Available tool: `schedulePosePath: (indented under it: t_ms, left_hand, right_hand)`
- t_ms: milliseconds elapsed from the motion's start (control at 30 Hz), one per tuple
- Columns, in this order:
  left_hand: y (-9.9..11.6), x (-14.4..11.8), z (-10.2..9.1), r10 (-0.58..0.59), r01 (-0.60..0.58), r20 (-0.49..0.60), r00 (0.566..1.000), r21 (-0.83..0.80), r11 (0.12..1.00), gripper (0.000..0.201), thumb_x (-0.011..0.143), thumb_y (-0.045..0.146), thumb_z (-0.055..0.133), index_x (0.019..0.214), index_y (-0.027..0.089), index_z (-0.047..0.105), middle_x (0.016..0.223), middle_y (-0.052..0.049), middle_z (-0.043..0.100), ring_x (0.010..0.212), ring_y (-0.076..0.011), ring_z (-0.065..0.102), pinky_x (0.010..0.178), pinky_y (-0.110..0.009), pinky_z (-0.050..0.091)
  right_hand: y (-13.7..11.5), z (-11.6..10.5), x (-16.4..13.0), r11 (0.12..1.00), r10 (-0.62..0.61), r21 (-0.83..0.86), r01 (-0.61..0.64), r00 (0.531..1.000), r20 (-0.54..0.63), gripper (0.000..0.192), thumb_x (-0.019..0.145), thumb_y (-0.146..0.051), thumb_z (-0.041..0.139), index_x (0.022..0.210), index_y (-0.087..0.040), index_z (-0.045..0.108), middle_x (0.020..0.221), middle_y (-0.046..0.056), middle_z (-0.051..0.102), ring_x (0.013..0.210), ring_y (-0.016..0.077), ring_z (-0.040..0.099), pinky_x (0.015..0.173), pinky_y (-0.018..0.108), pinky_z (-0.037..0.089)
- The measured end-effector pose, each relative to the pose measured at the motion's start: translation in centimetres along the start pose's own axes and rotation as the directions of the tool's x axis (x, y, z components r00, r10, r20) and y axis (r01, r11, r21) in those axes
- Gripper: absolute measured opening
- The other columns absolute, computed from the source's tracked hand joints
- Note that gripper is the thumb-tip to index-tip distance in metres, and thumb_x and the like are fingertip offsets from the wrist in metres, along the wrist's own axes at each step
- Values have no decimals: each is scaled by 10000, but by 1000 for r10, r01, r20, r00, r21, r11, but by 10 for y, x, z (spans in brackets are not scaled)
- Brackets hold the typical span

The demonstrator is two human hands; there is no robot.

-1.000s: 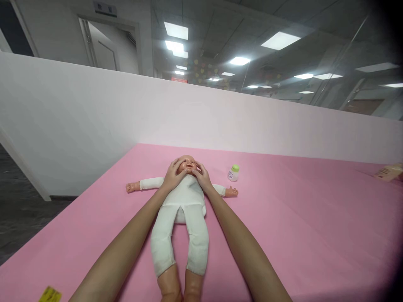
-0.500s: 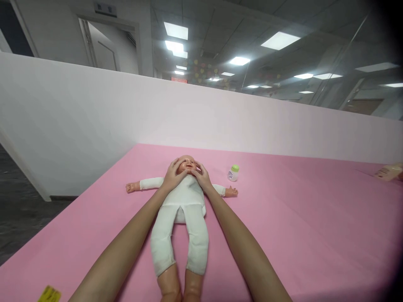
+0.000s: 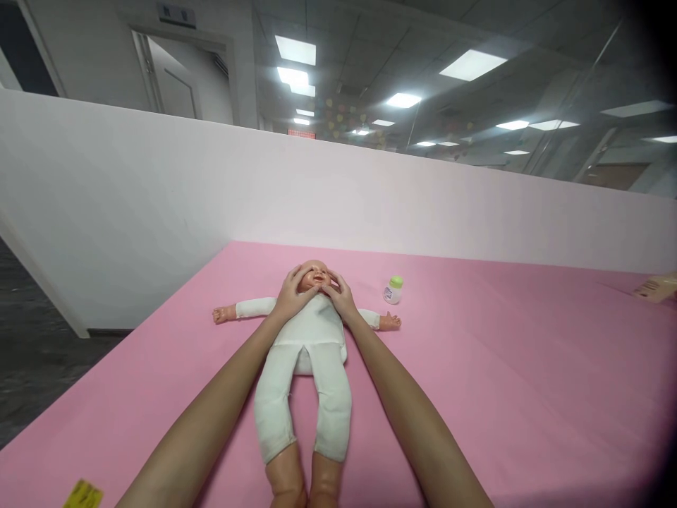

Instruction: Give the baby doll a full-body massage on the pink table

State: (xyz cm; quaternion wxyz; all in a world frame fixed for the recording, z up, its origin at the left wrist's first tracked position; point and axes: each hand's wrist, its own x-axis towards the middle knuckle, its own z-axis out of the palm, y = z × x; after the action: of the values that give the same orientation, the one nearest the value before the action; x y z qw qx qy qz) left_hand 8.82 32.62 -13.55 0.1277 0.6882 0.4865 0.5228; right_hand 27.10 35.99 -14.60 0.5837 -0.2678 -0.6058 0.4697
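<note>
A baby doll (image 3: 307,324) with a white cloth body lies on its back, its arms spread out and its feet toward me. My left hand (image 3: 293,295) cups the left side of the doll's head (image 3: 316,279), its thumb near the chin. On the other cheek rests my right hand (image 3: 340,295), fingers curved along the head and thumb by the mouth. Between my hands the doll's mouth and nose show; the sides of its head are covered. Right of the doll's outstretched arm stands a small white bottle (image 3: 392,293) with a green lid.
A pink surface (image 3: 476,367) lies under the doll, with a white partition (image 3: 370,204) behind it. A beige item (image 3: 656,288) is at the far right edge. A yellow label (image 3: 83,495) lies at the bottom left. Dark floor (image 3: 32,353) shows beyond the left edge.
</note>
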Motion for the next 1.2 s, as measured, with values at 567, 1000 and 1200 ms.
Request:
schedulePosePath:
  t_ms: [567,1000,1200]
  left_hand:
    - [1,0,-1,5,-5,6,1000,-7,1000,575,949,547,624,1477,327,570,1610,-76,426,1535,-308,364,1268,-490,324]
    - [0,0,0,8,-8,4,1000,-11,1000,577,945,528,628,1480,320,567,1611,-81,432,1532,-308,372,1260,-487,334]
    - [7,-1,-2,67,-68,-11,998,-41,997,549,959,508,634,1468,319,555,1575,-62,495,1516,-282,395,1257,-459,341]
  right_hand:
    - [-1,1,1,1000,2,5,-2,1000,-8,534,823,-402,714,1325,-236,646,1471,84,623,1312,260,620,1140,417,500]
    - [-1,1,0,1000,-11,3,11,1000,-8,542,814,-402,722,1324,-233,644,1470,89,620,1332,260,603,1150,415,490]
    - [1,0,1,999,-19,-27,19,1000,-10,512,859,-443,700,1328,-243,658,1464,79,628,1358,260,583,1167,418,470]
